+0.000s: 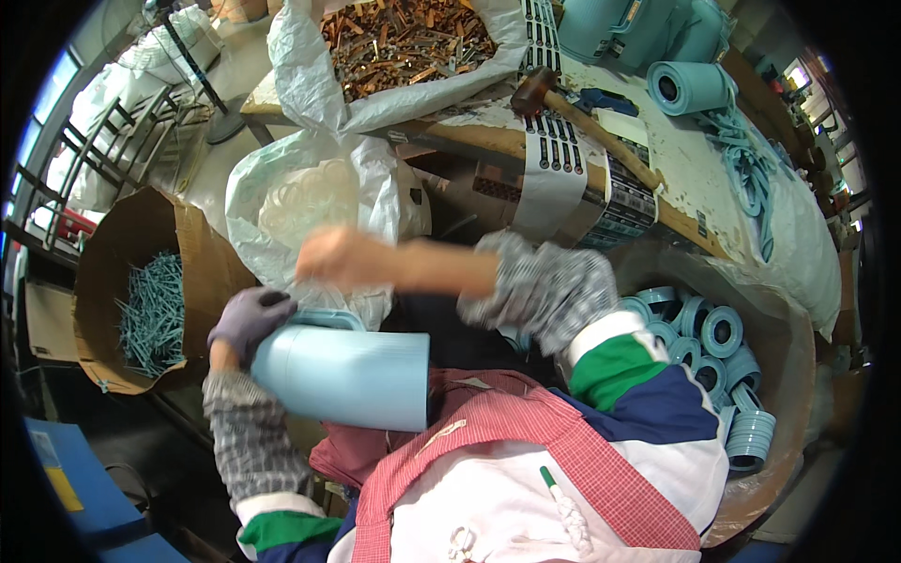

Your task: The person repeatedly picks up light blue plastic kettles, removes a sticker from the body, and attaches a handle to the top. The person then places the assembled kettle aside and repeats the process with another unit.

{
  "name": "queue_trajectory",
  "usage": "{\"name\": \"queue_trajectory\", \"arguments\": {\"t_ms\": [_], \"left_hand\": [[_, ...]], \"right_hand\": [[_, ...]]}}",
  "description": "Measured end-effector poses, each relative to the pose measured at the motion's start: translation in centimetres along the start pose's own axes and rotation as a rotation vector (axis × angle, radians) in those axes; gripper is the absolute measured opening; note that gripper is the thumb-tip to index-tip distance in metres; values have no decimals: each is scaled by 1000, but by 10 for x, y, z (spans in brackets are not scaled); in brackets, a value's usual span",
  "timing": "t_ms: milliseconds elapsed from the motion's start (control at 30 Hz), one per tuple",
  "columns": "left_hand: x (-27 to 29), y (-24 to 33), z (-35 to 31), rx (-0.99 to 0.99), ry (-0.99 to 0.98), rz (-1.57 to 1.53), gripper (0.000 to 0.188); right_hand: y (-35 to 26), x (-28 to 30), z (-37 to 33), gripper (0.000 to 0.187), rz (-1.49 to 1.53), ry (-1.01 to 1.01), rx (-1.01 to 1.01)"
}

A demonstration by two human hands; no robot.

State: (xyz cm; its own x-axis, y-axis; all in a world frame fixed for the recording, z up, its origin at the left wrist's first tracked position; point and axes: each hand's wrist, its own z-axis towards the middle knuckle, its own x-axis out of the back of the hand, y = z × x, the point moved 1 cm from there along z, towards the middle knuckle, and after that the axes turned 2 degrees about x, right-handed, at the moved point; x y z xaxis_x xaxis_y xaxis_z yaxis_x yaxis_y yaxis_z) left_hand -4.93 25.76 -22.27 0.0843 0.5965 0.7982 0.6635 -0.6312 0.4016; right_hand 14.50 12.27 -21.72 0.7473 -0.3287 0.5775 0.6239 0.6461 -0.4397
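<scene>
A light blue jug (pixel 343 375) lies on its side across my lap, its handle loop turned away from me. My gloved left hand (pixel 251 319) is closed around its left end, by the handle. Bare and smeared by motion, my right hand (pixel 328 258) passes just beyond the jug, in front of an open white bag (pixel 246 202). Pale, see-through rings (pixel 314 202) lie heaped in that bag. The right hand's fingers are too blurred to show whether they hold anything.
At left, a cardboard drum (pixel 202 253) holds thin blue plastic pieces (pixel 152 305). A large bin (pixel 788 375) at right contains blue round parts (pixel 721 330). On the bench lie a mallet (pixel 596 127), a sack of copper-coloured scraps (pixel 408 42) and more blue jugs (pixel 690 87).
</scene>
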Motion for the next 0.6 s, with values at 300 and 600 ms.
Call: {"name": "queue_trajectory", "arguments": {"t_ms": [300,600], "left_hand": [[-128,-32,-134,243,258,-1027,23],[-62,63,-62,21,-101,-682,32]], "right_hand": [[183,216,-3,17,-1102,-233,-501],[156,230,-6,15,-1240,-14,-241]]}}
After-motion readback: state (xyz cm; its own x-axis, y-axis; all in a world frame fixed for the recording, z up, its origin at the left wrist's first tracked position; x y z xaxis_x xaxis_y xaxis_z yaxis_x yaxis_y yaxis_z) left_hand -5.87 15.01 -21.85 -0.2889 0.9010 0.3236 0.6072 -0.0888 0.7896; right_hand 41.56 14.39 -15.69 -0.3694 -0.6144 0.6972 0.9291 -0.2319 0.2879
